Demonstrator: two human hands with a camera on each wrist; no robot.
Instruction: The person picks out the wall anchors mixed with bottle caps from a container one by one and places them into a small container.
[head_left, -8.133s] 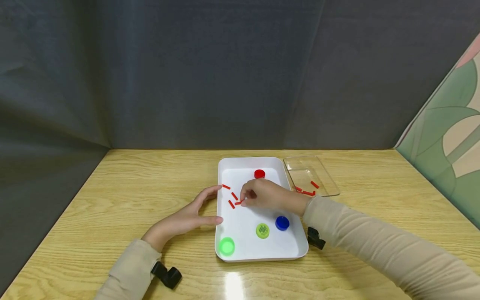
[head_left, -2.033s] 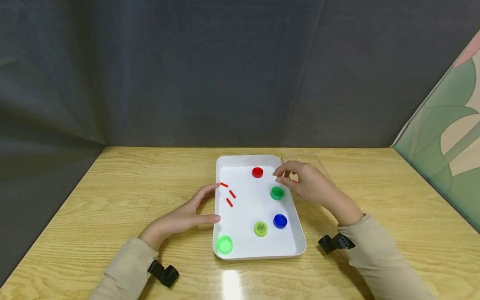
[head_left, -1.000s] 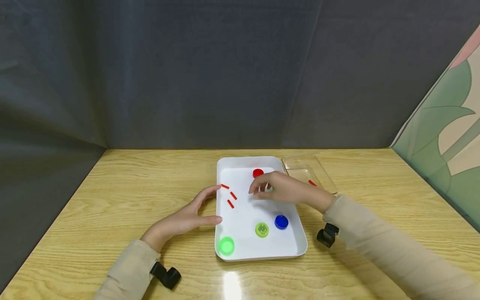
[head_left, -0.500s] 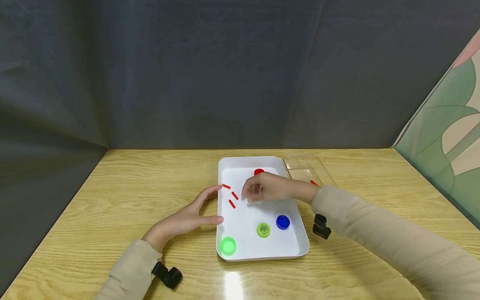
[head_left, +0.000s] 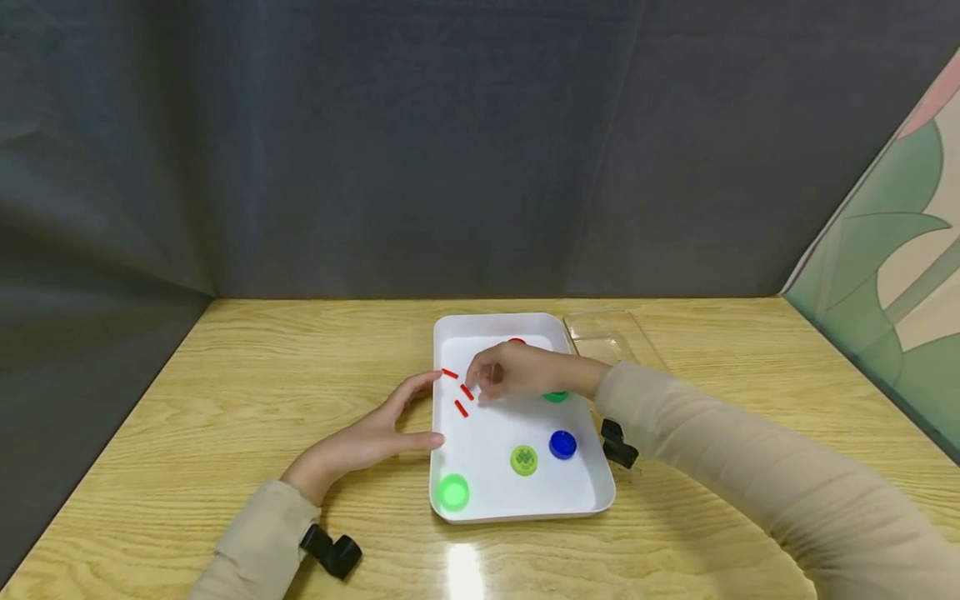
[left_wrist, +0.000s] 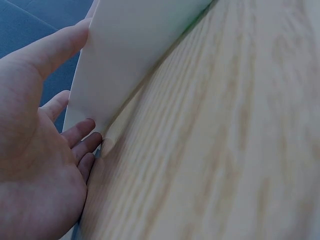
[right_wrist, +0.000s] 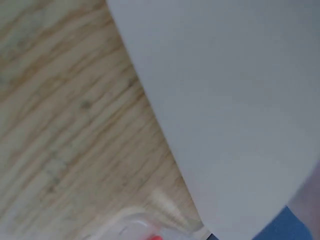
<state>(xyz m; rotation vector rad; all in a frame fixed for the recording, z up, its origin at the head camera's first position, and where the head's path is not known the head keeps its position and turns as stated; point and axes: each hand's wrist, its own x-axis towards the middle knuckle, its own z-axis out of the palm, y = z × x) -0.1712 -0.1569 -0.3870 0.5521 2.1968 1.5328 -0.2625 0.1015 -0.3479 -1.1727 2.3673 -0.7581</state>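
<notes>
- Location: three red sticks lie in the white tray (head_left: 498, 498) on the desk (head_left: 315, 350), toward its left wall: the far stick (head_left: 450, 373) beside that wall, the middle stick (head_left: 467, 392) and the near stick (head_left: 461, 408).
- Right hand (head_left: 521, 371): above the tray, fingers bent, thumb and forefinger tips apart just beside the middle stick. Contact cannot be confirmed.
- Left hand (head_left: 367, 437): fingers and thumb spread at the tray's left wall, gripping nothing.
- Handling, as judged: the sticks appear light, stiff and smooth, liable to roll or skid on the slick floor. Best hold is a fingertip pinch across the middle; fragility cannot be assessed.
- The far stick leaves little finger room on its wall side.
- Surroundings: blue cap (head_left: 563, 444), yellow-green cap (head_left: 524, 460) and light green cap (head_left: 453, 492) lie nearer the person; dark green cap (head_left: 556, 397) and red cap (head_left: 517, 340) are partly hidden by the right hand or wrist.
- Right of the tray: clear box (head_left: 600, 343), partly covered by the right arm. The right wrist view shows a red item (right_wrist: 156, 237) there.
- Obstruction: the tray wall stands between sticks and box.
</notes>
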